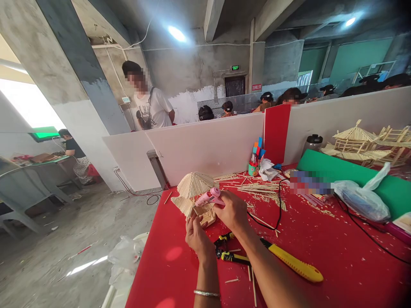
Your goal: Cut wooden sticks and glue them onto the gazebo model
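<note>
A pink glue gun [207,197] is gripped in my right hand [233,210], its nozzle pointing left and down at a small model house [195,185] made of pale wooden sticks. My left hand [197,235] has its fingers closed at the front edge of this model, just below the nozzle. Exactly what the fingertips pinch there is partly hidden. The model has a pointed stick roof and stands on the red table [180,265]. Yellow-and-black pliers [234,256] lie between my forearms, partly covered. Right of my right forearm rests a yellow utility knife [293,262].
Loose sticks [257,188] and scraps lie behind my hands. A black cord [280,205] crosses the table. Farther right are a plastic bag [362,199], a green board [343,175] and more stick models [359,143]. White partitions [208,149] line the back; people are beyond.
</note>
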Motion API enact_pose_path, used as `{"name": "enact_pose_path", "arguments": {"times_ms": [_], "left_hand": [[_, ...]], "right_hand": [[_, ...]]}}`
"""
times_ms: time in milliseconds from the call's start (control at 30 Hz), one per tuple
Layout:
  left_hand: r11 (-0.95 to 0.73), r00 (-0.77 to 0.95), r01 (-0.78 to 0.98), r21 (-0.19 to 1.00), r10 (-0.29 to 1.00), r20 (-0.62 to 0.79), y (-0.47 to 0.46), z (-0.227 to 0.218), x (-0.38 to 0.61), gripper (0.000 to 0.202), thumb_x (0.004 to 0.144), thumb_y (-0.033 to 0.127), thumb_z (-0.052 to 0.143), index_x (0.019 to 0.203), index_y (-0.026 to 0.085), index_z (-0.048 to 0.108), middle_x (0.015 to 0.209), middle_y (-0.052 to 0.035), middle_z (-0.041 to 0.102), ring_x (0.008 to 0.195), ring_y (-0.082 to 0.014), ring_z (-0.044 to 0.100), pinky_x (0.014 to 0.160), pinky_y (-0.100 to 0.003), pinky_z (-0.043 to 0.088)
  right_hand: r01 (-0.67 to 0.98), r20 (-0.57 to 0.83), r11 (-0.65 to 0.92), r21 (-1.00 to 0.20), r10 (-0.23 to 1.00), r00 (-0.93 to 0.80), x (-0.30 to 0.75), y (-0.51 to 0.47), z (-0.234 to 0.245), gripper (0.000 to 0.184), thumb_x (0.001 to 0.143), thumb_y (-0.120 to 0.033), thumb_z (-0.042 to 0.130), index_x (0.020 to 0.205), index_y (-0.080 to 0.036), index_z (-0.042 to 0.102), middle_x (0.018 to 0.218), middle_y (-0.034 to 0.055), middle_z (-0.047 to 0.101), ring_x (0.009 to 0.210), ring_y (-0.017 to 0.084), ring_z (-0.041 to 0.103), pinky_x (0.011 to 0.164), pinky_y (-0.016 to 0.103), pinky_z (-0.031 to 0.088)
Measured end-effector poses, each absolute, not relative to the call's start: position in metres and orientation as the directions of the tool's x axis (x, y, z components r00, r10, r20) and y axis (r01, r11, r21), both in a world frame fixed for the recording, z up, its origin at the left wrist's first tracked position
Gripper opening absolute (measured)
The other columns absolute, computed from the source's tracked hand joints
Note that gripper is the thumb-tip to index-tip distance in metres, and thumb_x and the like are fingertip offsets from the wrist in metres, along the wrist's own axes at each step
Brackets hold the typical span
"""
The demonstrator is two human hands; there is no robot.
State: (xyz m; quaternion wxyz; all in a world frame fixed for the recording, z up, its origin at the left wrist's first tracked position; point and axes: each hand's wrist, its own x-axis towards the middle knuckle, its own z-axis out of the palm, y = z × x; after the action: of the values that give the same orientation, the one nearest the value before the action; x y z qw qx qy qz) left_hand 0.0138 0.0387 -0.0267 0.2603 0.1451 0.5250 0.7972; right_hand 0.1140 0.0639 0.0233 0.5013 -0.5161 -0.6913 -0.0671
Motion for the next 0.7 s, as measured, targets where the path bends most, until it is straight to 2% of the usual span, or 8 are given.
{"name": "enact_pose_path", "arguments": {"times_ms": [367, 700], "left_hand": [[-0.296, -0.821, -0.27, 0.916, 0.568, -0.058, 0.0371, -0.0227, 0.0141, 0.017, 0.066, 0.029, 0.065, 0.077, 0.018, 0.071, 0.098, -0.0075, 0.068, 0.097, -0.0253, 0.066, 0.06, -0.028, 0.056], [-0.299, -0.821, -0.26, 0.918, 0.569, -0.048, 0.0378, -0.0241, 0.0146, 0.017, 0.067, 0.03, 0.064, 0.078, 0.018, 0.071, 0.096, -0.0072, 0.068, 0.095, -0.025, 0.067, 0.063, -0.031, 0.057]], "right_hand": [[0.789, 0.754, 0.446, -0.422, 0.656, 0.032, 0.1138, 0.0641, 0.0234, 0.024, 0.071, -0.011, 0.064, 0.091, -0.023, 0.07, 0.078, 0.0009, 0.069, 0.072, 0.018, 0.063, 0.063, 0.026, 0.037], [0.789, 0.76, 0.447, -0.421, 0.649, 0.038, 0.1137, 0.064, 0.0236, 0.022, 0.071, -0.012, 0.065, 0.09, -0.023, 0.07, 0.074, -0.0001, 0.068, 0.07, 0.018, 0.062, 0.062, 0.026, 0.037]]}}
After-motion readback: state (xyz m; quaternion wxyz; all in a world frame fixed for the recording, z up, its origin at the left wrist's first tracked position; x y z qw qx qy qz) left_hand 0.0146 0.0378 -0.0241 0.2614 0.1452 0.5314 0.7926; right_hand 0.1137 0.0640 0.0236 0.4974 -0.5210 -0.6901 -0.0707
